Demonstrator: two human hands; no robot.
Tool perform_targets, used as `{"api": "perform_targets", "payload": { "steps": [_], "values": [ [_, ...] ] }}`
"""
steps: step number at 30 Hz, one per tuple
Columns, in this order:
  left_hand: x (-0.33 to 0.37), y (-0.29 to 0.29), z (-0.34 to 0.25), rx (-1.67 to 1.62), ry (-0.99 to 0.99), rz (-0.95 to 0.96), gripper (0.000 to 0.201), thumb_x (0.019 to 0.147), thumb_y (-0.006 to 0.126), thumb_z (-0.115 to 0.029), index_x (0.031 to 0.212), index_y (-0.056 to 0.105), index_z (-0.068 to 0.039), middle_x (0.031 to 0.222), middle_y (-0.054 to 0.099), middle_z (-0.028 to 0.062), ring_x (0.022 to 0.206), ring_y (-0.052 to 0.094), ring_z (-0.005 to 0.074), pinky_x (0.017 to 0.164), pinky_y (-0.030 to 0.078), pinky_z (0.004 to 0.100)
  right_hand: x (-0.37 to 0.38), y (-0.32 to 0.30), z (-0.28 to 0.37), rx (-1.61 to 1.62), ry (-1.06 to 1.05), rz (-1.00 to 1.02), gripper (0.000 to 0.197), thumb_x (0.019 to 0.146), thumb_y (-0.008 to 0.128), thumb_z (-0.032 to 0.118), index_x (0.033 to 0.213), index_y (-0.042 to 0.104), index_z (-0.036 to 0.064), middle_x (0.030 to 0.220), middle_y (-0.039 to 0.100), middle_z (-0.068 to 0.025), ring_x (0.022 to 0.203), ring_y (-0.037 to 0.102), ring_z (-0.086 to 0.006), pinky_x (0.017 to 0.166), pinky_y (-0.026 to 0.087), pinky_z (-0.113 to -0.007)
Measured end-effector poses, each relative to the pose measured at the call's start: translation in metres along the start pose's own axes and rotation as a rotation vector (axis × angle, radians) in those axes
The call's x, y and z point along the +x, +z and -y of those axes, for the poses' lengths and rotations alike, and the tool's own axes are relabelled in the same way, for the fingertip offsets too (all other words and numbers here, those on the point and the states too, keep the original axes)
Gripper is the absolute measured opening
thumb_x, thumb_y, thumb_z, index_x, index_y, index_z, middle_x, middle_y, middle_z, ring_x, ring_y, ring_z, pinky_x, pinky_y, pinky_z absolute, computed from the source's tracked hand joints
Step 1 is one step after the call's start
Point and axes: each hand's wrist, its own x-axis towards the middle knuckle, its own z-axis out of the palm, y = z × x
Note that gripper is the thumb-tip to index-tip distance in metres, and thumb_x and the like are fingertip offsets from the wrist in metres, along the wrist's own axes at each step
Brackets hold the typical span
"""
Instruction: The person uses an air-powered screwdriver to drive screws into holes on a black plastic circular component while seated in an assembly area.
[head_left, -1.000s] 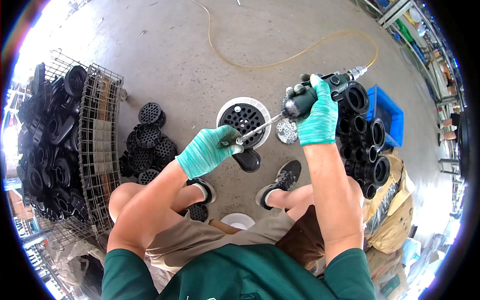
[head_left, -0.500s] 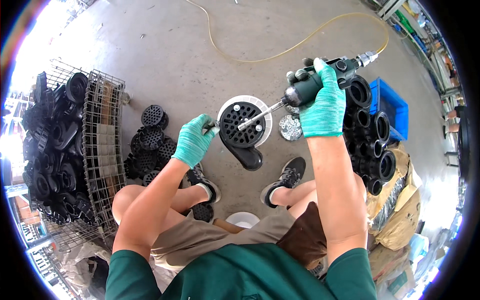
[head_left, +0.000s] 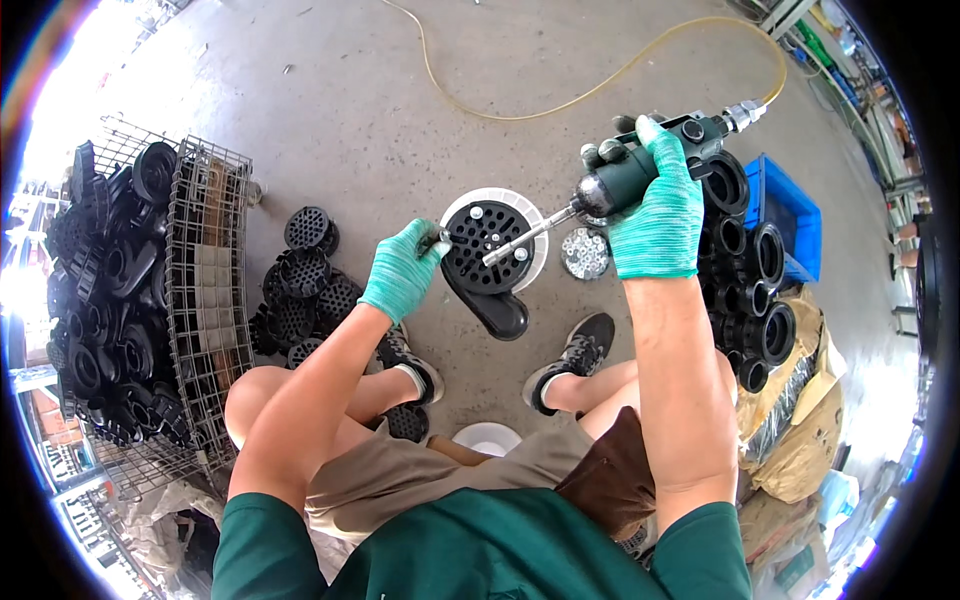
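Concrete floor [head_left: 330, 90] forms the ground of the scene, crossed by a thin yellow air hose [head_left: 560, 95] that runs to the tool. Left hand [head_left: 402, 272], in a green knit glove, is closed in a pinch at the rim of the black perforated disc part [head_left: 487, 252], which rests on a white round base [head_left: 535, 215] on the floor; whether the fingertips also hold a small screw cannot be told. Right hand [head_left: 655, 205], gloved alike, is wrapped fully shut around the body of the pneumatic screwdriver [head_left: 640, 170], whose bit slants down and to the left of that grip until its tip meets the disc face. A small dish of bright screws [head_left: 585, 252] lies just below the right grip. Beyond the left grip, on its outer side, lie loose black grille discs [head_left: 305, 285] and a wire basket [head_left: 205, 290] heaped with black housings; beyond the right grip stand stacked black ring parts [head_left: 750, 290] and a blue crate [head_left: 790, 215].

Handling, as judged: the disc part looks like stiff moulded plastic, light, not fragile, somewhat smooth, best steadied at its rim or by the tab projecting toward the person. The screwdriver appears heavier and rigid, and the hose may tug on it; a full wrap around the barrel suits it
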Motion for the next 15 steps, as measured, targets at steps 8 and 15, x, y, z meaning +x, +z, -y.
{"api": "perform_targets", "payload": {
  "steps": [8,15],
  "values": [
    [0.0031,-0.0012,0.0006,-0.030,-0.015,-0.008,0.023,0.093,0.072,-0.004,0.112,0.064,0.005,0.100,0.072,0.0084,0.090,0.061,0.0089,0.082,0.055,0.0281,0.0003,-0.0042,0.0010,-0.001,-0.014,-0.007,0.020,0.094,0.067,0.013,0.102,0.059,-0.0034,0.077,0.059,-0.0094,0.068,0.063,-0.0201,0.073,0.059,-0.040],
    [0.0018,-0.0028,-0.0028,-0.056,-0.052,0.010,0.027,0.092,0.073,-0.004,0.116,0.063,0.006,0.104,0.073,0.0094,0.095,0.063,0.0099,0.085,0.055,0.0286,0.0001,-0.0042,-0.0001,-0.016,-0.011,0.002,0.020,0.094,0.066,0.015,0.103,0.060,-0.0024,0.075,0.062,-0.0098,0.068,0.063,-0.0209,0.073,0.059,-0.040]
  ]
}}
